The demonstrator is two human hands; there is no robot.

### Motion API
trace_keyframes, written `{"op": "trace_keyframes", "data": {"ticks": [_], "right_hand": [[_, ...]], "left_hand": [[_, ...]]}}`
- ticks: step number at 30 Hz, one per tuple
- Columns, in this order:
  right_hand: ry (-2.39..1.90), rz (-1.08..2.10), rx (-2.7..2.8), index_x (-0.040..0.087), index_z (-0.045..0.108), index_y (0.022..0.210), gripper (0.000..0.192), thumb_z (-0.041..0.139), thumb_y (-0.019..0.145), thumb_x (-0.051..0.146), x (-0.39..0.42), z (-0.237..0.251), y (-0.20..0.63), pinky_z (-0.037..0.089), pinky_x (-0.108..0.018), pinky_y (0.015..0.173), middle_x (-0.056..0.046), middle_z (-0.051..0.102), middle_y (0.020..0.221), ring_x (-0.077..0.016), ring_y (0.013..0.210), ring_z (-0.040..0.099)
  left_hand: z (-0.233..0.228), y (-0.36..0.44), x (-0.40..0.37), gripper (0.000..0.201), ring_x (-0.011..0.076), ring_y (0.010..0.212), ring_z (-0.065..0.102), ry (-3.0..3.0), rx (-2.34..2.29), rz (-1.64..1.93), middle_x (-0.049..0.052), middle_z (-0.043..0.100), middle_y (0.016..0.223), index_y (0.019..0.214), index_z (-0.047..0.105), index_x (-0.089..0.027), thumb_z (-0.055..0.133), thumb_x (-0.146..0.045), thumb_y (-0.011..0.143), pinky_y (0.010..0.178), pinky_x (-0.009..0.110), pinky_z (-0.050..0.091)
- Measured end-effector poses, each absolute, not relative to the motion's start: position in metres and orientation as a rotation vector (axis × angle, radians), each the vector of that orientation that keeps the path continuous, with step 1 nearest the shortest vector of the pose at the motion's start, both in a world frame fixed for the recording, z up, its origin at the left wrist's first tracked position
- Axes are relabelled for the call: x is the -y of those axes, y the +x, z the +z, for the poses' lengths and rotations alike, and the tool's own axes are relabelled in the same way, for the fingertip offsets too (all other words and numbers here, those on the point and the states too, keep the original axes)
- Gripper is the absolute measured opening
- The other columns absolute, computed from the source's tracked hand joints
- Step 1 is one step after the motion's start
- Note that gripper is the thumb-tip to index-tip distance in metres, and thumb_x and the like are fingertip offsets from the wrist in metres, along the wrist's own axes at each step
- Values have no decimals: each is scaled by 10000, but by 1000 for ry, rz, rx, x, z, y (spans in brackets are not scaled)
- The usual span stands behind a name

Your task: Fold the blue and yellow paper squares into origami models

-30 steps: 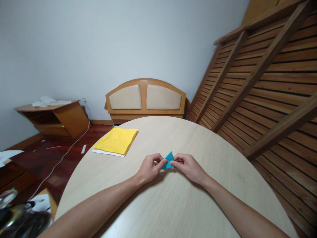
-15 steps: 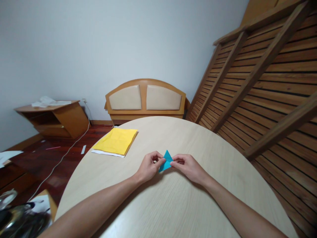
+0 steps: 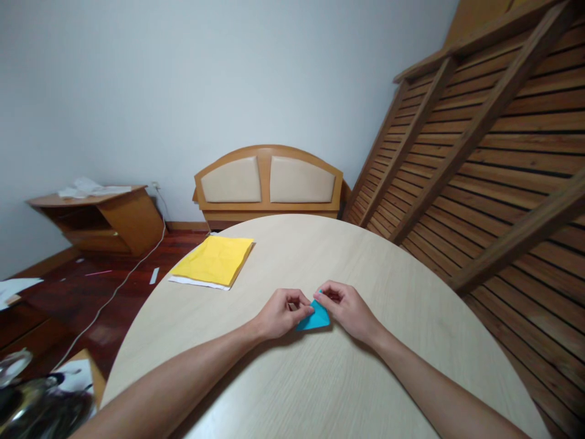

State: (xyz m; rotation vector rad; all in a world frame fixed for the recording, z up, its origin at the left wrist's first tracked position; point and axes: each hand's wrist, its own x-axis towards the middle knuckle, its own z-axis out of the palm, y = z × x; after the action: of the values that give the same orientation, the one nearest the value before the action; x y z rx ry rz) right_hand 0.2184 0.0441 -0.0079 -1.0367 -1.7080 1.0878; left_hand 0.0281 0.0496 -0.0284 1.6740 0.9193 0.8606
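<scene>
From the head view, the small blue folded paper [image 3: 314, 318] now lies low against the round table [image 3: 320, 378], between the two hands, where half a second ago it stood up as a pointed triangle held clear of the surface; its tip has dropped and it shows a broader, flatter face toward the camera. The left hand [image 3: 281, 314] has slid in a little toward the right, its fingers curled and its thumb and forefinger pinching the paper's left edge. The right hand [image 3: 347, 308] rests just beside it, fingers bent over the far corner of the paper and pinching it there; a speck of blue shows between those fingertips. Both forearms reach in from the lower edge of the frame and lie close above the table. Judging from this, a fold has been turned down and is being pressed, so the work looks to be in the middle of a crease. The yellow sheets [image 3: 214, 261] on a white one sit well apart at the table's far left, unchanged.
</scene>
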Motion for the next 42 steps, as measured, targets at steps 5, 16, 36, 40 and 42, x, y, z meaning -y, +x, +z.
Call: {"op": "trace_keyframes", "data": {"ticks": [5, 16, 36, 40, 42], "right_hand": [[-1008, 1120, 1686, 173, 626, 729, 318, 658, 849, 465, -44, -7, 218, 437, -277, 642, 0, 603, 685, -153, 667, 550], [-1013, 1065, 1692, 188, 552, 666, 359, 618, 889, 460, -45, -16, 218, 391, -270, 614, 25, 519, 643, -138, 638, 481], [-1036, 1102, 1742, 183, 713, 943, 229, 621, 877, 383, -52, -17, 223, 513, -329, 787, -53, 735, 905, -212, 860, 674], [-1088, 960, 1735, 197, 646, 1021, 223, 611, 896, 378, -52, -23, 222, 518, -317, 742, -43, 722, 896, -202, 830, 674], [-1100, 902, 1710, 211, 573, 1060, 240, 618, 899, 383, -51, -26, 222, 515, -302, 702, -27, 705, 871, -191, 797, 671]], "left_hand": [[-30, 28, -48, 328, 90, 560, 431, 1666, -914, 830, 18, 567, 663, 789, 659, -105, 680, -433, 801, 531, 220, 344], [-28, 28, -49, 328, 89, 548, 434, 1635, -900, 802, 5, 561, 629, 772, 671, -104, 707, -430, 770, 529, 222, 333], [-28, 28, -57, 457, 134, 571, 586, 1396, -943, 1076, 64, 693, 690, 816, 712, -112, 775, -550, 700, 561, 250, 450], [-29, 28, -58, 495, 135, 584, 603, 1368, -924, 1063, 83, 708, 712, 835, 719, -101, 784, -569, 689, 573, 252, 471], [-28, 27, -57, 497, 136, 602, 612, 1370, -903, 1059, 88, 714, 731, 849, 722, -99, 785, -567, 694, 588, 256, 482]]}}
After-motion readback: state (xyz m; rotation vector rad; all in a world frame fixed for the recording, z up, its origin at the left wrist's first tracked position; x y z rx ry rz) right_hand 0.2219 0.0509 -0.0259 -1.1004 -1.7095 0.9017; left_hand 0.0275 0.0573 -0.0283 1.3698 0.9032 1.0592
